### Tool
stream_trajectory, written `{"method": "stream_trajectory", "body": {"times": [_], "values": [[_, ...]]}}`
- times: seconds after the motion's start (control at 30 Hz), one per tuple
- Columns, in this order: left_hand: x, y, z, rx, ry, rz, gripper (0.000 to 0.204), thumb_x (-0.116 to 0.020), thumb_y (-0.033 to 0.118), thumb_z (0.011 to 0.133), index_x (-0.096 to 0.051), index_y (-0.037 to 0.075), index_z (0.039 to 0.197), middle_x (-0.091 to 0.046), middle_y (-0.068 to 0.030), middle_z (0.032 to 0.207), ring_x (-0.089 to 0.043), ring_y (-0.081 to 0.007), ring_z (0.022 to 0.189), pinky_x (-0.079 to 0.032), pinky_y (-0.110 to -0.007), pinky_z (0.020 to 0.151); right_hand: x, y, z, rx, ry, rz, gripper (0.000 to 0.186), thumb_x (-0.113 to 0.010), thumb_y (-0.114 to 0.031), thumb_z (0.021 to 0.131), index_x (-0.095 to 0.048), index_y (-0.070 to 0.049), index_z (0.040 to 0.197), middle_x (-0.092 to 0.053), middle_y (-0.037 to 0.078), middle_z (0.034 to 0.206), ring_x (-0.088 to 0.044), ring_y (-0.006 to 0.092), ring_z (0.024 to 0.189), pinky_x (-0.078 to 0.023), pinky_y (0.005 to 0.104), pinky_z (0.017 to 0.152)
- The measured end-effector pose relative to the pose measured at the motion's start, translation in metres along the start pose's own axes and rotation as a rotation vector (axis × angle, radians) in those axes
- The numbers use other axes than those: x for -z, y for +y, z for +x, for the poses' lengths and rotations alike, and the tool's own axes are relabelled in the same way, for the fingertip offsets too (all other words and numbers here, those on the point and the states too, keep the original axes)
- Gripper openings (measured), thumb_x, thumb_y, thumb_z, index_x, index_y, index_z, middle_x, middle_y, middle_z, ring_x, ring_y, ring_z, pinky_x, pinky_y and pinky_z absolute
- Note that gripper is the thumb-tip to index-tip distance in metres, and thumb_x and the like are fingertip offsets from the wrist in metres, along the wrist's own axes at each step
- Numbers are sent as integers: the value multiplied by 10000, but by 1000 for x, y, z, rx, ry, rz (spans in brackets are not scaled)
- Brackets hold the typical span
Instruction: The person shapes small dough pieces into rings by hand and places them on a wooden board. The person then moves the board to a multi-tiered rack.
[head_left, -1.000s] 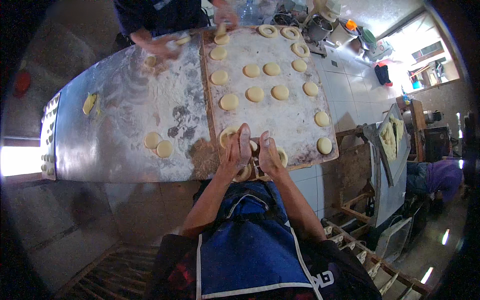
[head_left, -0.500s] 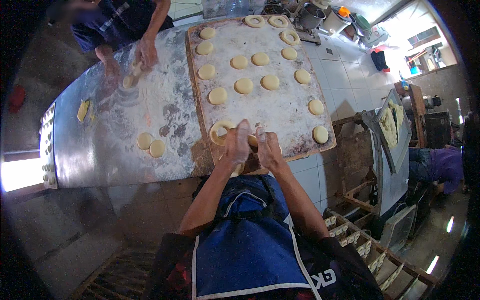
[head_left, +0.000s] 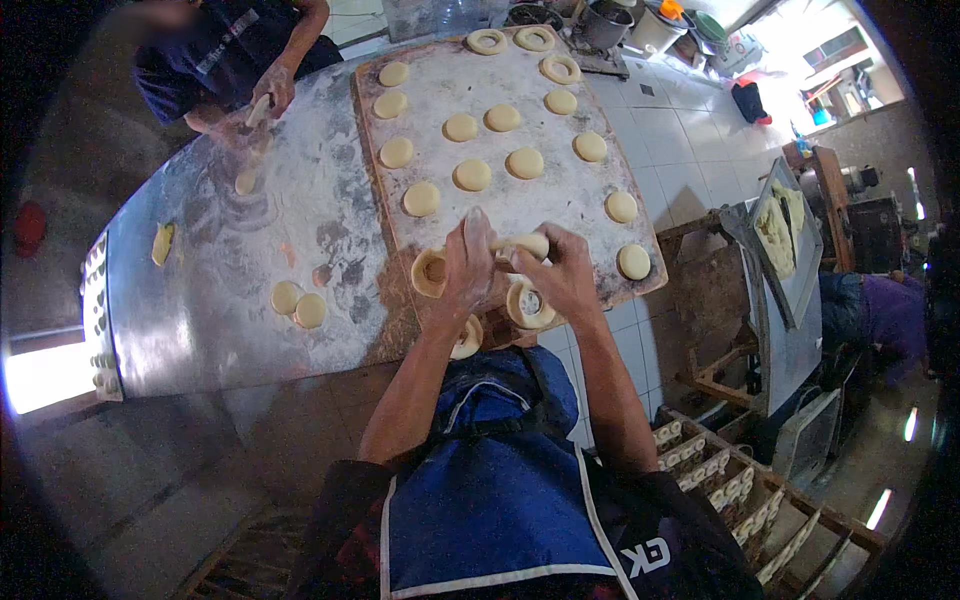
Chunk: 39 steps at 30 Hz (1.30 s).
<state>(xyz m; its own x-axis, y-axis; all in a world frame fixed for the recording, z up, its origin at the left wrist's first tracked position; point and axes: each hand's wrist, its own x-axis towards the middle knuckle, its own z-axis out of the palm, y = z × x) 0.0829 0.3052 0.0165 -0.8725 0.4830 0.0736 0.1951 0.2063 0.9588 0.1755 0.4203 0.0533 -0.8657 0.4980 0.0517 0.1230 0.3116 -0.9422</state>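
Note:
A pale dough piece [head_left: 528, 245] is between my hands over the floured board [head_left: 534, 208]. My right hand [head_left: 560, 270] has its fingers curled round it; my left hand [head_left: 468, 262] touches its other end, fingers pressed together. Dough rings sit beside them: one at the left [head_left: 430, 285], partly covered, another below [head_left: 530, 314], and a third at the front edge [head_left: 465, 344]. Several round dough discs [head_left: 525, 163] are spread over the board. Two more discs [head_left: 309, 311] lie on the floured metal table [head_left: 180, 320].
A co-worker [head_left: 230, 60] handles dough across the table. At the right are a metal tray of dough [head_left: 775, 235] on a stand, a rack of dough pieces [head_left: 730, 480] and a bent-over person in purple [head_left: 890, 325]. Buckets [head_left: 655, 30] stand at the back.
My hands have moved forward over the board, and the dough piece between them shows more. The co-worker's hands have shifted along the far edge. The whole view has shifted slightly.

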Motion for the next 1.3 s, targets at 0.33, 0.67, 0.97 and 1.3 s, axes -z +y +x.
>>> {"method": "stream_trajectory", "body": {"times": [0.33,0.67,0.97,1.3], "values": [[5,-25,34,-168,-219,552,262,-636,169,811,-604,13,1018,-603,-201,1011,-578,-391,953,-455,-469,826,50,36,-36,-154,318,-728,519,-662,-126,779,-472,52,1229,-533,260,1152,-559,400,1019,-454,461,893],[27,-3,36,-140,-224,487,298,-696,215,795,-663,52,1043,-654,-171,1019,-626,-347,900,-494,-414,813,115,103,-33,-313,229,-1001,415,-682,-167,771,-556,46,1104,-559,250,1130,-543,423,1054,-464,477,863],[222,-53,-1,-92,191,338,183,-647,159,865,-644,22,987,-643,-117,949,-639,-235,844,-513,-335,730,99,31,-20,-313,106,-345,390,-813,-156,657,-589,15,927,-659,120,802,-645,165,738,-528,348,639],[333,-85,-49,6,432,238,146,-632,135,873,-646,17,959,-637,-109,903,-630,-203,816,-498,-326,695,-233,-7,78,107,-368,-155,351,-790,-157,666,-608,-35,941,-622,108,823,-614,226,790,-475,345,677]]}}
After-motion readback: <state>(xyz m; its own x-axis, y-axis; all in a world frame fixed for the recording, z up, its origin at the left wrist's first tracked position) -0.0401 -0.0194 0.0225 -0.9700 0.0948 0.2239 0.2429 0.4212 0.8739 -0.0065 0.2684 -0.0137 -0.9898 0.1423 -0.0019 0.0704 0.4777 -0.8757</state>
